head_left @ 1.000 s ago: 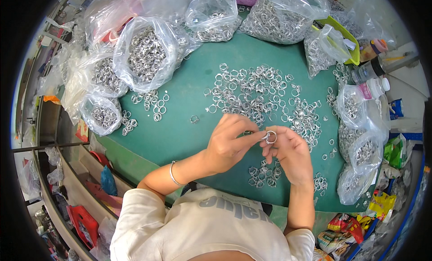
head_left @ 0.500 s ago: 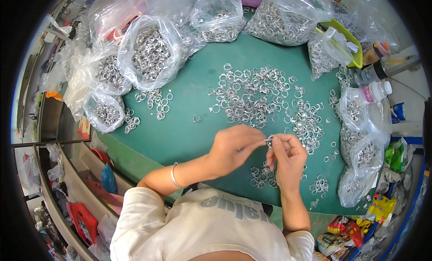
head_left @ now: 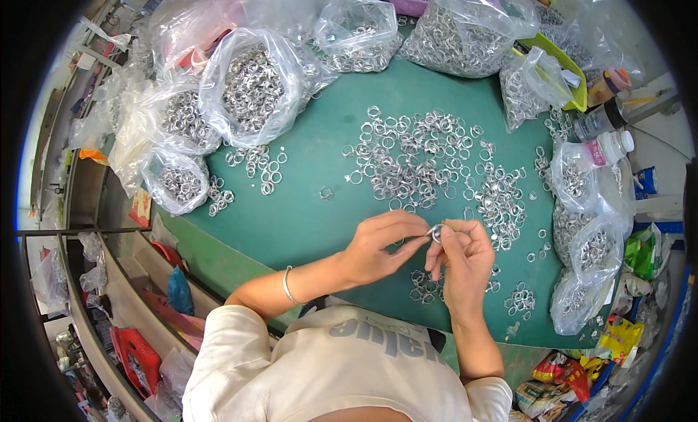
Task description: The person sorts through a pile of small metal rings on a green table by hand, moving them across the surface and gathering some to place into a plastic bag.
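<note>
Green matting covers the work table (head_left: 313, 211), and on it we see a broad scatter of loose metal rings (head_left: 414, 156) spread across the middle and right of the surface. Clear plastic bags of rings ring the far and side edges: a large one (head_left: 251, 84) at the upper left, a smaller one (head_left: 177, 180) below it near the table's left edge, and several more bags (head_left: 592, 247) stacked along the right side. A few stray rings (head_left: 254, 164) lie just beside the large bag. Two capped bottles (head_left: 607, 131) lie at the right, beyond the mat.

We find both hands meeting near the table's front edge, just above the surface. The left hand (head_left: 378, 247), with a thin bracelet (head_left: 287, 285) on its wrist, reaches in from the left with its thumb and forefinger pinched narrow on a single small ring (head_left: 436, 233). The right hand (head_left: 462, 258) rises from below, its fingers curled close and its fingertips pressed to the same ring, so that the ring is gripped between the two hands. A small heap of rings (head_left: 425, 285) lies on the mat directly below the hands, and another small cluster (head_left: 520, 300) sits to its right. Whether the right palm holds further rings we cannot tell.
</note>
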The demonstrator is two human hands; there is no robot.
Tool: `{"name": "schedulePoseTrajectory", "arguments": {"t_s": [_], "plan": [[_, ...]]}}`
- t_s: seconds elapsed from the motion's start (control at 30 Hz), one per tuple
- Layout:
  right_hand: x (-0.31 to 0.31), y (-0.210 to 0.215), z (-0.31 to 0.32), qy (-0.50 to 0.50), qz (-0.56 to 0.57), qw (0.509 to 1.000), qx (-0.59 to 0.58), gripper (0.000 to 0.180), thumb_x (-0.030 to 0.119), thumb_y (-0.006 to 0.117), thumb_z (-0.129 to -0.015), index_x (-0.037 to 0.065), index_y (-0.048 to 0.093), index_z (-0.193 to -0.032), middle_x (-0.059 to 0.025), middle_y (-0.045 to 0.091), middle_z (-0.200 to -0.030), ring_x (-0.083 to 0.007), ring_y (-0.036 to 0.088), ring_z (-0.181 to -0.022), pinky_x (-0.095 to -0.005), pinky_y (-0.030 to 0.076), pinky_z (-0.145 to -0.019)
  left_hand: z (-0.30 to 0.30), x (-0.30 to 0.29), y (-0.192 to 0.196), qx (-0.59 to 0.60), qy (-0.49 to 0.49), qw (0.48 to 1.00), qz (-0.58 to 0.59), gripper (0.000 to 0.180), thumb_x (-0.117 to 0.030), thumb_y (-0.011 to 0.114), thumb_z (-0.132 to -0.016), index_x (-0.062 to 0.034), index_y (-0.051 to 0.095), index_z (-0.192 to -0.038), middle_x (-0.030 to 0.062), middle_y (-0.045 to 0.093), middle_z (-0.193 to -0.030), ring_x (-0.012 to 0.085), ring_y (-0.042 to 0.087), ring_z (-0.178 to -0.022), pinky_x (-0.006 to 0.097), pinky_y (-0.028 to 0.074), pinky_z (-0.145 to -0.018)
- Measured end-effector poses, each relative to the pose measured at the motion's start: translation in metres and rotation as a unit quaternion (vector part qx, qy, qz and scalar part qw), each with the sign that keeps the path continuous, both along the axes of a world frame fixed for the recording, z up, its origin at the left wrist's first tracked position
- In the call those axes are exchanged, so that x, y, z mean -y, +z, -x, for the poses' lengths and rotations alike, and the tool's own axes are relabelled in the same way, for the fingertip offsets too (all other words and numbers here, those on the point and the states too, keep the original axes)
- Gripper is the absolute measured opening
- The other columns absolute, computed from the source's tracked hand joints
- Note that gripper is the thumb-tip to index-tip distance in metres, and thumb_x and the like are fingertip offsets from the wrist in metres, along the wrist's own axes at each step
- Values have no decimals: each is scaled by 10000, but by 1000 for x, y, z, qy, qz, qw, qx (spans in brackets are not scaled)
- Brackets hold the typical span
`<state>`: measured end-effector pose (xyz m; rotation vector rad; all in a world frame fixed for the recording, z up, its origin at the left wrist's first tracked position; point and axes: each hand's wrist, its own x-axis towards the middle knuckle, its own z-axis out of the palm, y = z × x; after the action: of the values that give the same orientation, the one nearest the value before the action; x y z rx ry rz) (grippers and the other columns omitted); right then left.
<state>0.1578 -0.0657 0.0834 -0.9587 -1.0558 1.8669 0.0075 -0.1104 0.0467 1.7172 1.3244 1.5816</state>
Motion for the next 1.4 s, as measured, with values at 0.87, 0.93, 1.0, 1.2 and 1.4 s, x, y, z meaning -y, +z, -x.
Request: {"name": "schedulePoseTrajectory", "arguments": {"t_s": [0.87, 0.93, 1.0, 1.2, 1.4], "plan": [[20, 1, 1, 54, -553, 815, 161, 168, -85, 628, -822, -23, 493, -901, -159, 643, -765, -265, 622, -588, -311, 485, -513, 28, 29, 26, 329, -154, 907, 214, 85, 33, 714, -772, 54, 711, -854, 150, 678, -923, 205, 648, -826, 287, 523, -732], [21, -1, 1, 58, -540, 824, 160, 152, -68, 621, -837, -16, 494, -904, -148, 643, -760, -244, 619, -583, -293, 472, -496, 28, 29, 23, 359, -175, 890, 221, 93, 36, 717, -761, 56, 702, -851, 142, 669, -901, 210, 644, -817, 290, 516, -724], [26, -6, -2, 52, -491, 853, 171, 126, -39, 611, -864, -8, 497, -909, -126, 644, -752, -194, 612, -572, -260, 456, -479, 26, 28, 19, 261, -151, 946, 118, 111, 43, 718, -747, 55, 690, -853, 132, 660, -885, 218, 637, -807, 297, 508, -716], [36, 42, -5, 146, -72, 985, 61, 81, 42, 570, -925, -5, 511, -957, -57, 633, -742, -49, 565, -573, -172, 434, -469, 28, 17, 5, -126, -17, 977, -170, 163, 59, 716, -717, 31, 650, -864, 92, 623, -844, 234, 614, -777, 337, 499, -685], [27, 11, 16, 73, -231, 947, 212, 151, -22, 592, -880, -37, 548, -1023, -114, 673, -762, -120, 621, -611, -243, 497, -554, 33, 19, 4, -38, 120, 992, 18, 117, -16, 705, -767, 11, 636, -858, 102, 625, -853, 250, 611, -770, 340, 474, -688]]}}
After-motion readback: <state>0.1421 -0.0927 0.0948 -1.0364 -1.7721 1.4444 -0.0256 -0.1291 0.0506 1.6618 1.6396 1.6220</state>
